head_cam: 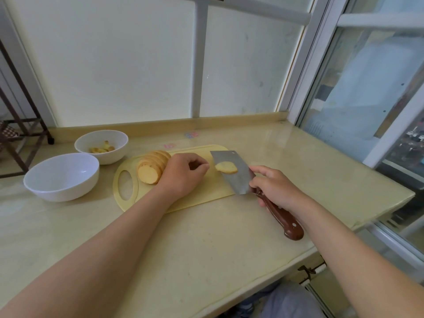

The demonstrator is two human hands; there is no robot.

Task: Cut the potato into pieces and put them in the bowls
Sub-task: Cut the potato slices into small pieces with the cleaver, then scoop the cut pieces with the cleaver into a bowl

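Observation:
A row of potato slices (151, 167) leans together on the yellow cutting board (195, 198). My left hand (183, 173) lies just right of the slices, fingers curled, with nothing visibly in it. Its fingertips are close to a single slice (226, 167) stuck on the flat of the cleaver blade (236, 180). My right hand (275, 189) grips the cleaver's brown handle (286, 222), holding the blade tilted over the board's right end. The far white bowl (112, 156) holds a few potato pieces (102, 149). The near white bowl (64, 191) is empty.
The beige counter (206, 249) ends in an edge at the front and right. A window frame (305, 65) rises at the right corner, with a frosted panel behind the board. A dark metal rack (20, 131) stands beyond the counter's left end.

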